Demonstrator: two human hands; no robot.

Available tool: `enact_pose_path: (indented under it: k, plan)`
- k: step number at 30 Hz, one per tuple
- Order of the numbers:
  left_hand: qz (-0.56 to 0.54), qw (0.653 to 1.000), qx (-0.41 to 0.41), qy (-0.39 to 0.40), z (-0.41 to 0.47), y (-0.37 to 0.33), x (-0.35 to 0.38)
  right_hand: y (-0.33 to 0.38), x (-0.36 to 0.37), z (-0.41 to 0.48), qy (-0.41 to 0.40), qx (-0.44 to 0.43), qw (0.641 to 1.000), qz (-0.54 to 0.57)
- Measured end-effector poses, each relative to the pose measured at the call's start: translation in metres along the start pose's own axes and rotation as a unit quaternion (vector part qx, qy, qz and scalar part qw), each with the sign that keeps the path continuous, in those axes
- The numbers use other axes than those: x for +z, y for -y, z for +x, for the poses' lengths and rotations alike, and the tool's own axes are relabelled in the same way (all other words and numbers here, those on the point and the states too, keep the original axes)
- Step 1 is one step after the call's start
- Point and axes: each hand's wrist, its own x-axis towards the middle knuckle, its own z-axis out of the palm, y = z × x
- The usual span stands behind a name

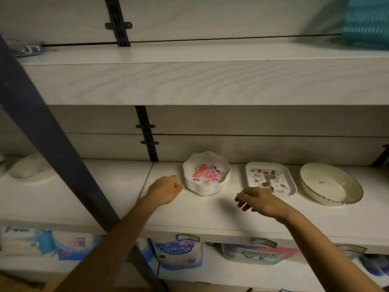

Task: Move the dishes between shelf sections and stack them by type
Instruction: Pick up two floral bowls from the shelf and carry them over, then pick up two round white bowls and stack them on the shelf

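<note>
Closest to me are my two hands, both over the white wooden shelf [210, 209]. My left hand [167, 189] is curled into a loose fist with the fingers tucked together, just at the left edge of the stack of white wavy-edged plates with pink flowers [207, 175] — I cannot tell if it touches. My right hand [260, 200] hangs in front of the stack and a bit to the right, fingers loose and a little apart, holding nothing. The stack looks like about six plates. I think they are light, hard plastic, a bit slippery, so I would grab the whole pile low down on both sides, under the bottom rim. Next to it sits one white flat rectangle tray with a cartoon picture [270, 179]. Further right is one cream round shallow dish with a dark rim [331, 184] — it looks heavier and could break. Far off left, in the next section, lies one pale oval dish [31, 168].
</note>
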Motion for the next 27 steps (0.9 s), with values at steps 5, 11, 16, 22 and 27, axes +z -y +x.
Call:
enact_pose_path:
  k: [5, 11, 16, 22, 27]
  plan:
    - [-0.025, 1.0, -0.002, -0.012, -0.041, 0.016, -0.009, 0.024, 0.014, 0.015, 0.026, -0.058, 0.991, -0.116]
    - [-0.078, 0.995, -0.051, -0.02, -0.097, 0.047, -0.024, 0.061, 0.048, 0.026, 0.071, -0.144, 0.965, -0.207]
    - [-0.034, 0.994, -0.092, -0.052, -0.145, 0.076, -0.025, 0.094, 0.086, 0.018, 0.119, -0.207, 0.936, -0.258]
    - [-0.006, 0.986, -0.136, -0.095, -0.19, 0.127, -0.036, 0.13, 0.125, 0.006, 0.123, -0.25, 0.914, -0.295]
    - [0.002, 0.98, -0.163, -0.117, -0.209, 0.187, -0.048, 0.163, 0.166, -0.001, 0.118, -0.261, 0.91, -0.3]
